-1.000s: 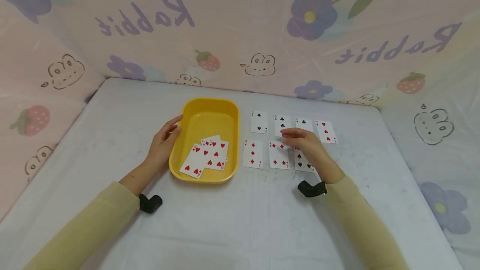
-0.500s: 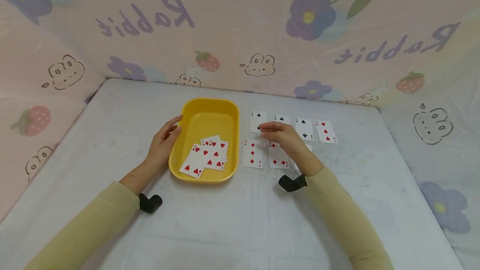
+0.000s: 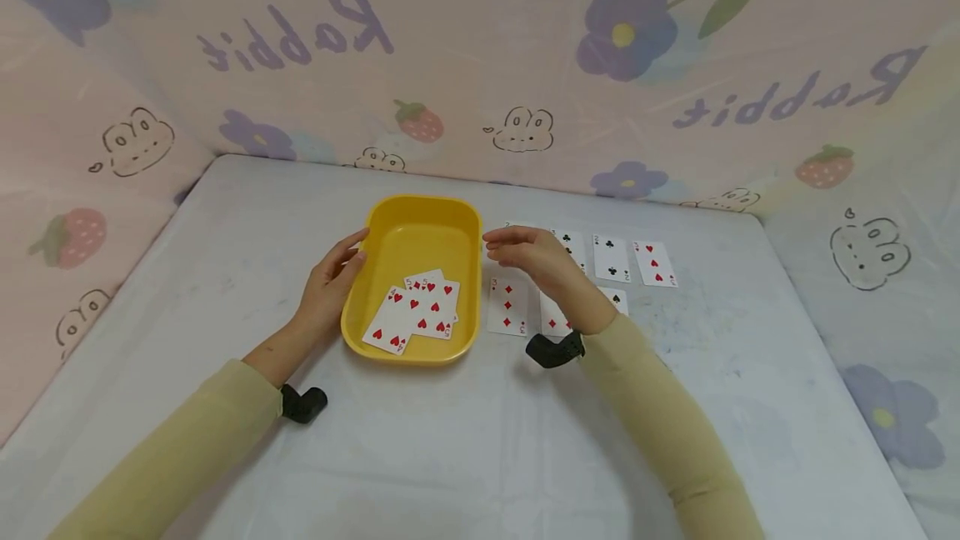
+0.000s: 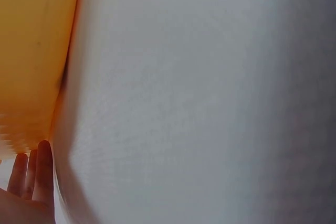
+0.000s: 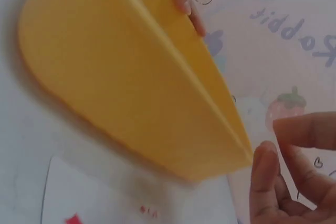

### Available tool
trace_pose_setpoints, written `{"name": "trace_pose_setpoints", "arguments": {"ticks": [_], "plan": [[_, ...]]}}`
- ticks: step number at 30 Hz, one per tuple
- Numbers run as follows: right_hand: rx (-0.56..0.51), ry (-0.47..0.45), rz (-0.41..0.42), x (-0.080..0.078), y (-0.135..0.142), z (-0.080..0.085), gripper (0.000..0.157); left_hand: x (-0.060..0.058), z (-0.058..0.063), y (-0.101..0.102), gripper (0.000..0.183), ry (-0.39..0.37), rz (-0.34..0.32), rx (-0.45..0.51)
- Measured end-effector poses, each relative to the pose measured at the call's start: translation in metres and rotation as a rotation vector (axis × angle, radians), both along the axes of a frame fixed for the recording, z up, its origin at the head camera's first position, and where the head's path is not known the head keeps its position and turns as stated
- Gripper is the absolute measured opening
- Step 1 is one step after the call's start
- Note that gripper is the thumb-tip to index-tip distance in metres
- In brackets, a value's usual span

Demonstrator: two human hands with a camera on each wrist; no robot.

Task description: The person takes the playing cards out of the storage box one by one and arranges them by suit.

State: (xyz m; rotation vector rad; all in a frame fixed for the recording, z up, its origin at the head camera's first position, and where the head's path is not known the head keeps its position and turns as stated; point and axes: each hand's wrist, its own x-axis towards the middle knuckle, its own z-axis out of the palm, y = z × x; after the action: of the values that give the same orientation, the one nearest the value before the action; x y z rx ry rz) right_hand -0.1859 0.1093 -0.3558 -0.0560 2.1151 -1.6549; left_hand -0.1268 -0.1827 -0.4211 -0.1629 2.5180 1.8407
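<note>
A yellow tray [image 3: 412, 215] stands on the white-covered table, with several red-suit playing cards [image 3: 388, 322] overlapping near its front end. My left hand [image 3: 327, 283] rests against the left side of this tray, its fingertips at the rim. In the left wrist view, fairly straight fingers [image 4: 44, 169] touch the tray's outer wall [image 4: 31, 40]. Just off the right rim hovers my right hand [image 3: 536, 258], holding nothing, its fingers loosely bent. Beneath and beside it two rows of face-up cards lie, including a diamond card [image 3: 507, 307] and a club card [image 3: 611, 258]; the hand partly covers others.
A heart card [image 3: 655, 263] ends the back row on the right. Patterned pink sheeting [image 3: 450, 48] rises behind the table [image 3: 450, 457] and along its sides. Each wrist carries a black camera mount, such as the right mount [image 3: 555, 351].
My right hand has moved left over the cards to the right rim of the tray, uncovering cards on the right. The left hand stays at the tray, and the cards keep their places.
</note>
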Motion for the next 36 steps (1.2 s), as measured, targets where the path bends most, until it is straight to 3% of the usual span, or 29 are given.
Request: {"name": "trace_pose_setpoints", "arguments": {"ticks": [10, 21, 36], "plan": [[0.0, -0.028, 0.074, -0.001, -0.037, 0.008, 0.036, -0.001, -0.001, 0.0, 0.047, -0.003, -0.002, -0.006], [0.026, -0.111, 0.144, -0.001, -0.076, 0.002, 0.033, -0.001, -0.002, -0.002, 0.047, -0.011, -0.006, -0.026], [0.224, -0.086, 0.227, 0.003, -0.097, -0.008, 0.032, -0.003, -0.003, -0.003, 0.047, -0.024, -0.01, -0.039]]}}
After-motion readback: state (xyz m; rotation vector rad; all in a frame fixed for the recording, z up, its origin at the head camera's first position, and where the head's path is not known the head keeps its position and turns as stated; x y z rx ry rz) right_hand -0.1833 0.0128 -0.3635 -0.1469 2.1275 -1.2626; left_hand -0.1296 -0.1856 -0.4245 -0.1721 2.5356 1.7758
